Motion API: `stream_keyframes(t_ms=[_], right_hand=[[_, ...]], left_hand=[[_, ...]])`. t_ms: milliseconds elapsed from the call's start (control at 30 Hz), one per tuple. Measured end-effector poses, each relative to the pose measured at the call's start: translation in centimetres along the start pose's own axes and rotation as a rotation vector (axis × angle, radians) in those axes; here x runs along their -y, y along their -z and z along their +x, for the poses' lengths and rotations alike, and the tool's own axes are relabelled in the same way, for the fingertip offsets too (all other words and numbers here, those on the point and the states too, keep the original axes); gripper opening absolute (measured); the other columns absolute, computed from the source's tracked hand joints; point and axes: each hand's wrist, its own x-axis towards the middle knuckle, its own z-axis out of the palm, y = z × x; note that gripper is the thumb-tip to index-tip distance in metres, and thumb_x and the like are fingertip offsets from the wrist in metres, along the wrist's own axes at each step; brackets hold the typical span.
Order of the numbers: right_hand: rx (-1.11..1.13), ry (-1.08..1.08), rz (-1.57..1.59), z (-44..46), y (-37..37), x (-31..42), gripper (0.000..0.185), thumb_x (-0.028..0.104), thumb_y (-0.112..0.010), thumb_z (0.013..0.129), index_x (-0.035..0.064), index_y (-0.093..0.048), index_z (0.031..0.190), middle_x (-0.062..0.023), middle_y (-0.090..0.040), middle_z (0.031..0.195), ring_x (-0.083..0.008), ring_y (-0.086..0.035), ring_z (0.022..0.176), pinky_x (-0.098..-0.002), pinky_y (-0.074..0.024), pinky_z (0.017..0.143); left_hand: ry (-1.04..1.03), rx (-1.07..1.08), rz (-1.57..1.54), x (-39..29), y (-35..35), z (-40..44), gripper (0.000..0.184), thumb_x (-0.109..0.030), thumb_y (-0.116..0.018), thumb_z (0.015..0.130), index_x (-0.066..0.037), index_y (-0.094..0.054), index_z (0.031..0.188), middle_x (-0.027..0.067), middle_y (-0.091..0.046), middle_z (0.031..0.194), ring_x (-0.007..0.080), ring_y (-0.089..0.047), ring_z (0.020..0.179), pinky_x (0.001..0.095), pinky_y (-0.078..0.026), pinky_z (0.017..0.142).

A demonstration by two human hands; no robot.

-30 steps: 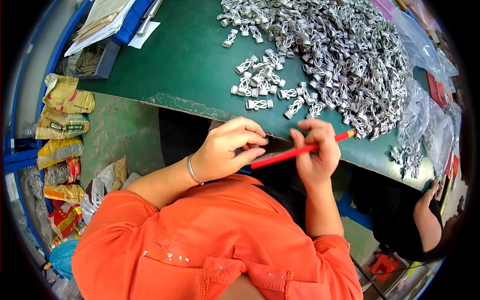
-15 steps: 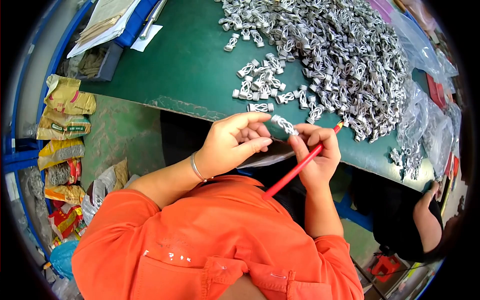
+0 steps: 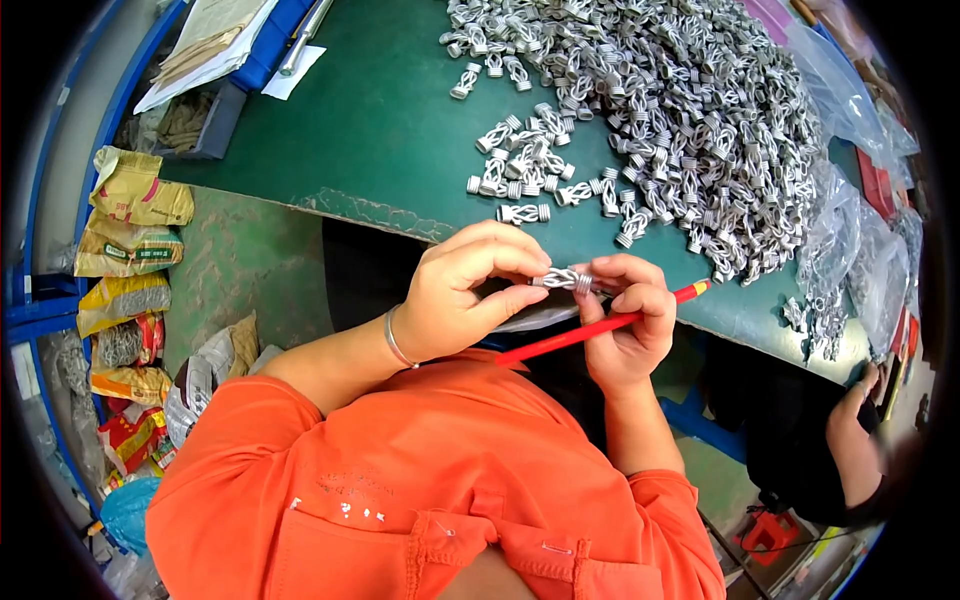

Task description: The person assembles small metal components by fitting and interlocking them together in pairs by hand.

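A small silver metal part with ribbed ends and a twisted openwork middle (image 3: 563, 280) lies level between my two hands. My left hand (image 3: 468, 282) pinches its left end between thumb and fingers. Its right end is gripped by the fingertips of my right hand (image 3: 632, 320). That same hand holds a long red pencil-like stick (image 3: 590, 333) across its fingers, with a yellow band near the upper right end. Just beyond my hands, a similar metal part (image 3: 523, 214) rests near the table edge.
A large heap of such metal parts (image 3: 700, 120) covers the right of the green table (image 3: 340, 130), with a smaller group (image 3: 530, 155) beside it. Clear plastic bags (image 3: 835, 225) lie right. Sacks (image 3: 130, 245) line the left. Another person's arm (image 3: 855, 440) shows at right.
The metal part has turned from tilted to level, and my left fingers have closed on its left end. The red stick has swung flatter in my right hand.
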Motion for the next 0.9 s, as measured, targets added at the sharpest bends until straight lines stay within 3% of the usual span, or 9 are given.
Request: stream_keyframes(t_ms=[67,233,333,467,533,600,700,767,900], right_hand=[[0.073,-0.078,0.089,0.2,0.5,0.1,0.031,-0.015,-0.067,0.072,0.0024,-0.043,0.082,-0.0203,-0.061,0.097,-0.0229,-0.066,0.081,-0.0307,-0.0563,0.069],[-0.007,0.036,-0.241,2.0,1.9,-1.1,0.027,-0.014,-0.067,0.069,0.0032,-0.047,0.075,-0.0139,-0.064,0.076,-0.0238,-0.060,0.068,-0.0287,-0.0476,0.061],[0.077,0.126,-0.675,4.2,2.0,-1.5,0.029,-0.007,-0.073,0.066,0.0035,-0.049,0.077,-0.0130,-0.064,0.086,-0.0286,-0.057,0.077,-0.0365,-0.0443,0.071],[0.144,0.108,-0.775,4.6,1.9,-2.7,0.026,-0.002,-0.073,0.067,0.0055,-0.051,0.079,-0.0091,-0.066,0.085,-0.0278,-0.059,0.079,-0.0380,-0.0418,0.074],[0.020,0.151,-0.749,4.2,1.8,-2.7,0.024,-0.005,-0.071,0.069,0.0049,-0.051,0.078,-0.0096,-0.066,0.084,-0.0279,-0.060,0.075,-0.0370,-0.0445,0.071],[-0.119,0.013,-0.474,3.4,1.8,-2.9,0.020,-0.006,-0.066,0.079,0.0017,-0.048,0.080,-0.0149,-0.064,0.084,-0.0208,-0.061,0.069,-0.0284,-0.0493,0.061],[-0.196,-0.463,0.170,3.3,1.9,-0.3,0.020,-0.004,-0.059,0.086,0.0036,-0.041,0.081,-0.0170,-0.063,0.092,-0.0132,-0.060,0.066,-0.0223,-0.0506,0.055],[-0.164,-0.564,0.372,3.1,2.1,0.4,0.020,-0.004,-0.058,0.087,0.0039,-0.040,0.082,-0.0187,-0.063,0.091,-0.0155,-0.063,0.067,-0.0234,-0.0530,0.056],[-0.073,-0.585,0.503,2.2,1.6,0.4,0.020,-0.006,-0.057,0.086,0.0040,-0.040,0.082,-0.0211,-0.062,0.095,-0.0192,-0.065,0.072,-0.0271,-0.0560,0.062]], left_hand=[[-0.155,0.093,0.285,-0.3,0.8,0.2,0.020,0.006,-0.073,0.070,0.000,-0.064,0.088,0.0123,-0.062,0.094,0.0198,-0.062,0.082,0.0287,-0.051,0.072],[-0.076,0.118,0.359,0.1,1.0,-0.7,0.017,0.005,-0.073,0.068,-0.002,-0.066,0.083,0.0101,-0.063,0.090,0.0183,-0.062,0.076,0.0270,-0.052,0.063],[-0.071,0.176,0.421,0.5,1.0,-0.8,0.017,0.005,-0.072,0.069,-0.001,-0.066,0.084,0.0099,-0.062,0.092,0.0181,-0.062,0.076,0.0275,-0.053,0.063],[-0.044,0.145,0.399,-0.1,0.5,-0.5,0.010,0.001,-0.069,0.075,-0.001,-0.065,0.085,0.0075,-0.060,0.093,0.0159,-0.061,0.069,0.0256,-0.051,0.061],[0.004,0.143,0.384,-0.1,0.7,-0.6,0.012,0.003,-0.070,0.074,0.000,-0.065,0.085,0.0093,-0.061,0.094,0.0162,-0.062,0.071,0.0255,-0.052,0.062],[0.052,0.140,0.366,0.1,0.9,-0.6,0.014,0.004,-0.070,0.073,0.001,-0.066,0.086,0.0110,-0.061,0.095,0.0166,-0.063,0.074,0.0254,-0.054,0.064],[0.064,0.121,0.321,0.2,0.8,-0.4,0.021,0.005,-0.068,0.077,0.003,-0.063,0.097,0.0113,-0.061,0.095,0.0144,-0.063,0.076,0.0243,-0.054,0.065],[0.264,0.042,0.011,-0.1,-0.1,0.0,0.028,0.006,-0.064,0.081,0.005,-0.057,0.108,0.0113,-0.061,0.095,0.0136,-0.063,0.080,0.0238,-0.054,0.068],[0.342,0.018,-0.305,-0.2,-0.9,0.9,0.027,0.007,-0.060,0.084,0.007,-0.055,0.111,0.0107,-0.059,0.095,0.0161,-0.064,0.081,0.0255,-0.055,0.071]])
